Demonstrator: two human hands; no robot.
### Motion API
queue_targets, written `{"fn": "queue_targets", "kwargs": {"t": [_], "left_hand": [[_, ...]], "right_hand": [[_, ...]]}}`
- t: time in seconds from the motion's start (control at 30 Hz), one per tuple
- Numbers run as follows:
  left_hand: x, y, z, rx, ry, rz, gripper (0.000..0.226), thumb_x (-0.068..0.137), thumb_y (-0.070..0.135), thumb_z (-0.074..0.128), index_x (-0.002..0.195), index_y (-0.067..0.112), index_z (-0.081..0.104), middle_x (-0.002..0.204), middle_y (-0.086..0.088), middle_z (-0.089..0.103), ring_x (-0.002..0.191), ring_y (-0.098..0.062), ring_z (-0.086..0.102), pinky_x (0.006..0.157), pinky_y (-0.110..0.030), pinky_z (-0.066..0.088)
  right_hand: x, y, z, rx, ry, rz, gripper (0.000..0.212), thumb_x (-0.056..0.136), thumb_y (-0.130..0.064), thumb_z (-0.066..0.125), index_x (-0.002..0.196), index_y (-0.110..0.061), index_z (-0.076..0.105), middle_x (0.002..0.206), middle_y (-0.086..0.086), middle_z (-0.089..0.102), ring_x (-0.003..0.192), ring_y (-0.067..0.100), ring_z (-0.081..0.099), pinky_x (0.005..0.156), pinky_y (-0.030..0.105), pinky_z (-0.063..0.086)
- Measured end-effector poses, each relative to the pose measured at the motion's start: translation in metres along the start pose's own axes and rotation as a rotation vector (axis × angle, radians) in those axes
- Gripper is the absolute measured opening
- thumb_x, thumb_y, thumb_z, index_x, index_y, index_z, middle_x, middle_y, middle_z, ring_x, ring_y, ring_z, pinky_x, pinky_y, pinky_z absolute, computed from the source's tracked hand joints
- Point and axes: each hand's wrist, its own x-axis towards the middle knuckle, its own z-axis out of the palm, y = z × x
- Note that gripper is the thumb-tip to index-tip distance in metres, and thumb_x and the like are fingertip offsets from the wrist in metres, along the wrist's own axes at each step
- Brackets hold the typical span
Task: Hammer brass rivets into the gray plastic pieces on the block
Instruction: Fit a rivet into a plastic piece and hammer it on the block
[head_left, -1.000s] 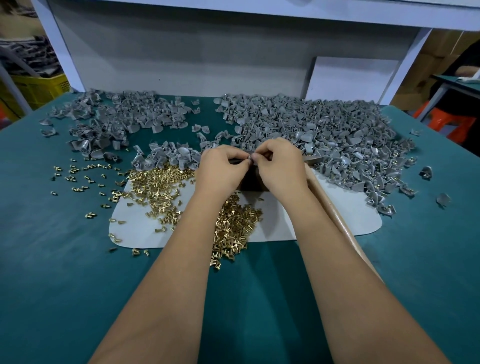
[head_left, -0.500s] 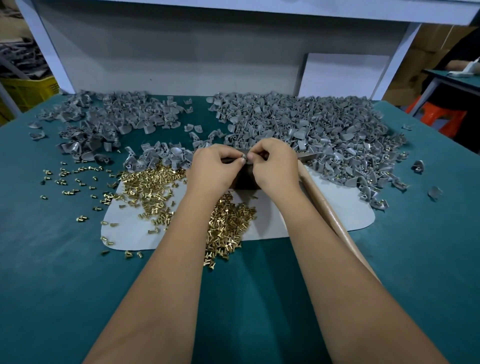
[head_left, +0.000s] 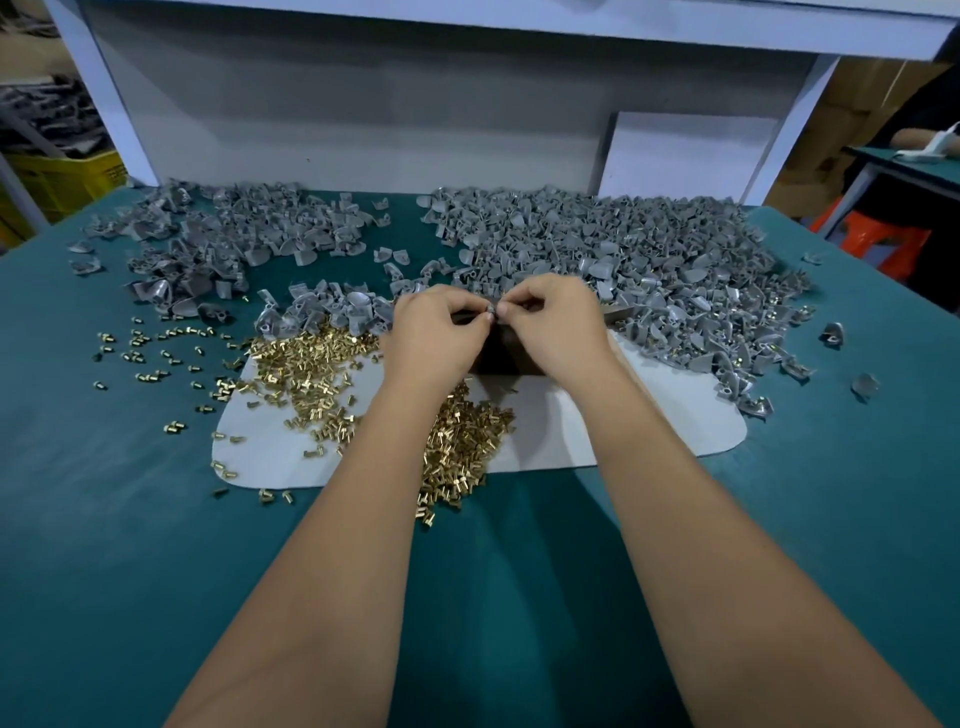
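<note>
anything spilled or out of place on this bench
Yes, mildly. Loose brass rivets lie scattered across the teal table, left of the main rivet heap on the white mat. A few gray plastic pieces sit apart from the big right pile. Nothing looks damaged.

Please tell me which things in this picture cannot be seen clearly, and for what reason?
Head view only:
- Dark block: mostly hidden behind the left hand and right hand.
- Small gray piece pinched between the fingertips: too small to tell whether a rivet sits in it.
- Hammer: only a metal part shows beside the right hand.
- Loose brass rivets: too small for detail.
</note>
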Motion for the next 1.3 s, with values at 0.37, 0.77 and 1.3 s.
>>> {"fn": "queue_targets", "kwargs": {"t": [0.37,0.77,1.3], "left_hand": [[-0.008,0.005,0.006,0.124,0.047,0.02,0.015,0.089,0.035,0.062,0.099,0.032,0.073,0.113,0.012,0.065,0.118,-0.022,0.044,0.099,-0.046,0.042],[-0.009,0.008,0.009,0.155,0.08,-0.016,0.017,0.094,0.036,0.06,0.102,0.033,0.074,0.117,0.014,0.063,0.122,-0.022,0.042,0.102,-0.051,0.037],[-0.011,0.01,0.011,0.154,0.113,-0.03,0.019,0.093,0.033,0.062,0.105,0.029,0.076,0.118,0.013,0.065,0.121,-0.018,0.046,0.104,-0.046,0.033]], "right_hand": [[-0.045,0.042,-0.04,-0.739,-0.005,0.326,0.023,0.094,-0.026,0.054,0.111,-0.012,0.058,0.111,0.015,0.056,0.104,0.034,0.053,0.067,0.033,0.036],[-0.051,0.018,-0.06,-0.397,0.27,0.101,0.036,0.094,-0.015,0.05,0.127,-0.027,0.042,0.072,-0.005,0.053,0.051,0.009,0.039,0.045,0.024,0.022],[-0.063,-0.01,-0.053,-0.457,0.199,0.006,0.056,0.095,-0.021,0.047,0.139,-0.054,0.034,0.082,-0.002,0.057,0.066,0.023,0.045,0.055,0.031,0.032]]}}
